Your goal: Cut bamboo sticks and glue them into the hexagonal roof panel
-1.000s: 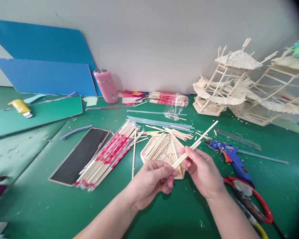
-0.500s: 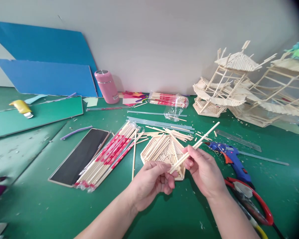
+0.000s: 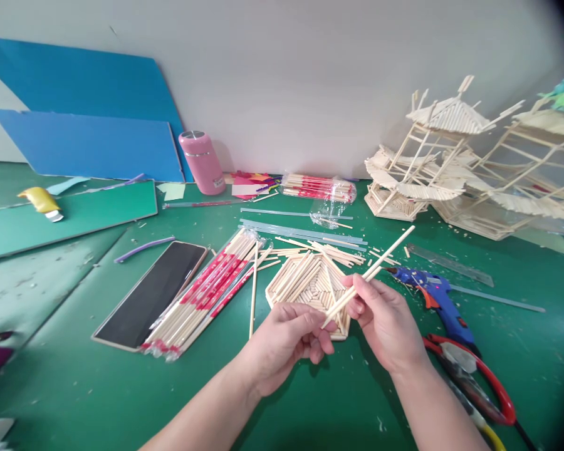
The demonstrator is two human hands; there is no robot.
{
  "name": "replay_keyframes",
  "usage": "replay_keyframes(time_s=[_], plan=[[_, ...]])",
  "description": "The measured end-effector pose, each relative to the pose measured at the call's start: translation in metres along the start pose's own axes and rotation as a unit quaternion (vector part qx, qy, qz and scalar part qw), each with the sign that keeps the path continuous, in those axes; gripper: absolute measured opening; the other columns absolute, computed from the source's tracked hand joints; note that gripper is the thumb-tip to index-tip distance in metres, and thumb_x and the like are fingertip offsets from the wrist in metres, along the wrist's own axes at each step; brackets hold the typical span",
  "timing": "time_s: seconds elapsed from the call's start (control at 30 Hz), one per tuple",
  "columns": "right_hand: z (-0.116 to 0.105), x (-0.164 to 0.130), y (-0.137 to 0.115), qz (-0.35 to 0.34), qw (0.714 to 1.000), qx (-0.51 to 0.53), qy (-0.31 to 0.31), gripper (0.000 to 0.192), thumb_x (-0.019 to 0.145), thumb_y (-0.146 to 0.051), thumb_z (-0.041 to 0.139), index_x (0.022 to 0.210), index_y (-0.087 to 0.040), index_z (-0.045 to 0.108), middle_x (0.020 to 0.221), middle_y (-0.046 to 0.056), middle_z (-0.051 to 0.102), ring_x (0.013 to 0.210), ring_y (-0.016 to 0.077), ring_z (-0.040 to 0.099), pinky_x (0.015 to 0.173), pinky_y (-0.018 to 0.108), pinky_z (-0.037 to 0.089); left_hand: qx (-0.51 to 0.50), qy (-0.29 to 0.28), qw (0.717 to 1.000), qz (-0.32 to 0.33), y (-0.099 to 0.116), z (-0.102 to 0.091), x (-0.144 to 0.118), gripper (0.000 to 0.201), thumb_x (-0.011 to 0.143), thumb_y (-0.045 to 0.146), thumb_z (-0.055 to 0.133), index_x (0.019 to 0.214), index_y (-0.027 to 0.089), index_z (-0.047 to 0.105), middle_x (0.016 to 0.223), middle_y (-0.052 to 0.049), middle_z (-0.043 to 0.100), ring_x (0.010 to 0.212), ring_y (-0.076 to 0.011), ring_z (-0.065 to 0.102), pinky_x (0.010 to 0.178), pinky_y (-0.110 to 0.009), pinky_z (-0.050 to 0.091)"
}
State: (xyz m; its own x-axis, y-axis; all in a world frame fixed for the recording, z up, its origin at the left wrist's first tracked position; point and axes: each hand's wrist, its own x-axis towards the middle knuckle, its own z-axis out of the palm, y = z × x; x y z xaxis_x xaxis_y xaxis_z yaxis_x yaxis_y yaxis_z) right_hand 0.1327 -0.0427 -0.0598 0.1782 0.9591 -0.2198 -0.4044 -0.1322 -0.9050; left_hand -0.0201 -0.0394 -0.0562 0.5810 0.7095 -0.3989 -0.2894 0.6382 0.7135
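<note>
Two slim wooden sticks, laid side by side, slant up to the right between my hands. My left hand pinches their lower end between thumb and fingers. Further up, my right hand grips the same sticks with thumb and fingertips. Just behind and below them lies an octagonal base of glued wooden sticks, with several loose sticks resting on it; its near right part is partly hidden by my hands. Right of my right hand is a blue hot glue gun with an orange trigger.
Left of the base lie packs of wrapped sticks and a phone. Red-handled pliers are at the lower right. Stick-built pavilions stand at the back right. A pink flask and glue sticks are behind.
Almost nothing differs. The upper ends of the two sticks have spread slightly apart, while both hands keep nearly the same place.
</note>
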Motion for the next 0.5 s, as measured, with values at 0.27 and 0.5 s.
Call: replay_keyframes(time_s=[0.27, 0.5], plan=[[0.0007, 0.0008, 0.0021, -0.014, 1.000, -0.011, 0.007, 0.021, 0.073, -0.035, 0.065, 0.072, -0.014, 0.068, 0.046, -0.005, 0.044, 0.047, 0.0039, 0.039, 0.046, 0.016, 0.031, -0.005, 0.017, 1.000, -0.014, 0.0011, 0.0022, -0.0002, 0.026, 0.076, 0.025, 0.050, 0.072, 0.004, 0.065, 0.053, -0.008, 0.061, 0.042, -0.0084, 0.046, 0.048, -0.022, 0.033], [-0.0013, 0.0006, 0.0032, -0.017, 1.000, -0.011, 0.009, 0.021, 0.073, -0.035, 0.065, 0.072, -0.014, 0.067, 0.046, -0.005, 0.045, 0.047, 0.0041, 0.040, 0.046, 0.016, 0.032, -0.006, 0.011, 1.000, -0.028, 0.0012, 0.0019, -0.0001, 0.031, 0.080, 0.027, 0.045, 0.073, 0.005, 0.064, 0.055, -0.009, 0.062, 0.043, -0.0090, 0.047, 0.049, -0.023, 0.034]])
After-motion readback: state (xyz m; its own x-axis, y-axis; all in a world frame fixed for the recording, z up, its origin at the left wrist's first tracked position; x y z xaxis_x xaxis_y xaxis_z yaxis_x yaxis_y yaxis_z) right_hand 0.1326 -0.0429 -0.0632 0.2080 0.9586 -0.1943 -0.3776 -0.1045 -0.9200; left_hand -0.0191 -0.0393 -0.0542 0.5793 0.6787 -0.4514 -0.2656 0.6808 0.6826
